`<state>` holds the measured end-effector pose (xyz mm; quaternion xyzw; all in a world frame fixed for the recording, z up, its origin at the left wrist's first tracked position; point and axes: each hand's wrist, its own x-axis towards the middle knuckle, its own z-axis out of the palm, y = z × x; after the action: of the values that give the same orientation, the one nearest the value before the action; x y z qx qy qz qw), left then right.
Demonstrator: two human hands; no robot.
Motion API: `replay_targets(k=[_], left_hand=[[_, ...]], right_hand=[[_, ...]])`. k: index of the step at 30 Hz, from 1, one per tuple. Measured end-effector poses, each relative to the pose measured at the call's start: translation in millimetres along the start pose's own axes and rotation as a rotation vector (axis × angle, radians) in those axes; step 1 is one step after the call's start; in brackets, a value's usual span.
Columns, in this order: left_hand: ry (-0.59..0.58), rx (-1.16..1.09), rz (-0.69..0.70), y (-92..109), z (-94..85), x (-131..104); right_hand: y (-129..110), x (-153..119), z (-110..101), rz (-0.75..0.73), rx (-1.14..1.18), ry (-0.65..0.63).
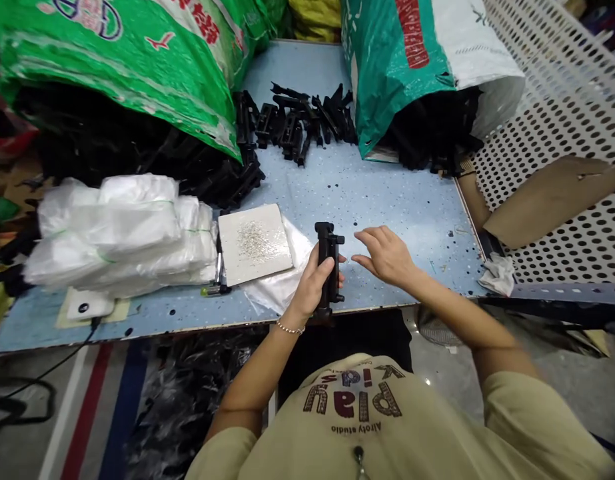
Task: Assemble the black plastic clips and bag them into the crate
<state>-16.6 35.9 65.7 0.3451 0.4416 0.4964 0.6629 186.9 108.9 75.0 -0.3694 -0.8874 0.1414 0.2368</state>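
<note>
My left hand [314, 281] is wrapped round a black plastic bracket-like part [326, 250], held upright near the table's front edge. Small knobs stick out of the part's right side at top and bottom. To the right of it is my right hand [384, 255], its thumb and fingers apart, not touching the part. Left of my left hand lies a pale square board [256, 270] with many tiny light-coloured pieces scattered on it. A clear plastic sheet or bag [297, 243] lies partly under that board.
Stacked clear plastic bags [122, 233] lie on the left of the blue table [307, 183]. Green sack [137, 73] and teal sack [387, 80] spill black parts. More black parts [292, 123] lie between them. A white perforated panel [552, 127] stands at right.
</note>
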Motion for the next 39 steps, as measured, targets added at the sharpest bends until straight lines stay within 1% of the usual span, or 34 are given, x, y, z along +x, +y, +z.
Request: replay_targets(k=[1, 3, 6, 7, 9, 10, 12, 14, 15, 17, 18, 21, 22, 23, 25, 28, 29, 30, 31, 32, 33, 34, 35, 37, 38, 39], left_hand=[[-0.033, 0.005, -0.023, 3, 1.4, -5], [-0.075, 0.013, -0.063, 7, 4.4, -12], [-0.104, 0.048, -0.13, 7, 8.3, -20], [-0.121, 0.076, -0.154, 6, 9.3, -23], [-0.137, 0.165, -0.15, 1, 11.0, -27], [-0.127, 0.218, -0.108, -2, 11.6, -28], [-0.083, 0.305, 0.029, -9, 11.8, -26], [-0.049, 0.321, 0.127, -14, 9.8, -20], [-0.039, 0.3, 0.14, -15, 8.0, -16], [-0.011, 0.234, 0.135, -14, 3.3, -8], [0.008, 0.2, 0.13, -12, 1.1, -5], [0.035, 0.129, 0.134, -7, -1.1, 1], [0.032, 0.116, 0.138, -6, 0.1, 1], [0.031, 0.106, 0.145, -6, 1.9, 0], [0.048, 0.099, 0.16, -8, 6.3, -4], [0.073, 0.12, 0.189, -15, 10.0, -10], [0.072, 0.139, 0.204, -17, 10.1, -11], [0.066, 0.161, 0.216, -18, 9.8, -12], [0.058, 0.179, 0.216, -19, 9.3, -12], [0.051, 0.19, 0.201, -19, 8.8, -12], [0.041, 0.19, 0.171, -19, 8.6, -13], [0.026, 0.183, 0.131, -17, 8.5, -13], [0.008, 0.17, 0.092, -16, 8.6, -14], [-0.04, 0.147, 0.031, -13, 8.0, -15], [-0.063, 0.14, 0.012, -14, 6.9, -15], [-0.079, 0.136, 0.001, -15, 4.9, -14]], right_hand=[[6, 8, -8, -0.059, -0.061, -0.062], [12, 20, -19, -0.163, -0.094, -0.192], [12, 27, -25, -0.245, 0.021, -0.311], [10, 27, -25, -0.237, 0.09, -0.329], [6, 23, -21, -0.133, 0.271, -0.326], [4, 20, -17, -0.055, 0.357, -0.31], [-3, 13, -7, 0.095, 0.482, -0.265], [-11, 6, 3, 0.204, 0.584, -0.275], [-15, 2, 6, 0.238, 0.624, -0.297], [-25, -8, 11, 0.251, 0.635, -0.339], [-30, -13, 12, 0.21, 0.578, -0.355], [-45, -30, 16, 0.009, 0.293, -0.364], [-49, -35, 18, -0.031, 0.241, -0.365], [-53, -39, 21, -0.037, 0.234, -0.367], [-55, -43, 26, 0.038, 0.36, -0.408], [-49, -42, 26, 0.195, 0.659, -0.588], [-45, -38, 23, 0.216, 0.683, -0.621], [-40, -34, 18, 0.221, 0.632, -0.596], [-35, -28, 12, 0.212, 0.516, -0.519], [-29, -22, 6, 0.188, 0.364, -0.409], [-24, -15, -1, 0.152, 0.204, -0.295], [-20, -8, -7, 0.103, 0.067, -0.211], [-17, -2, -12, 0.043, -0.026, -0.178], [-13, 6, -18, -0.065, -0.076, -0.224], [-11, 8, -19, -0.082, -0.05, -0.261], [-10, 9, -18, -0.061, 0.005, -0.297]])
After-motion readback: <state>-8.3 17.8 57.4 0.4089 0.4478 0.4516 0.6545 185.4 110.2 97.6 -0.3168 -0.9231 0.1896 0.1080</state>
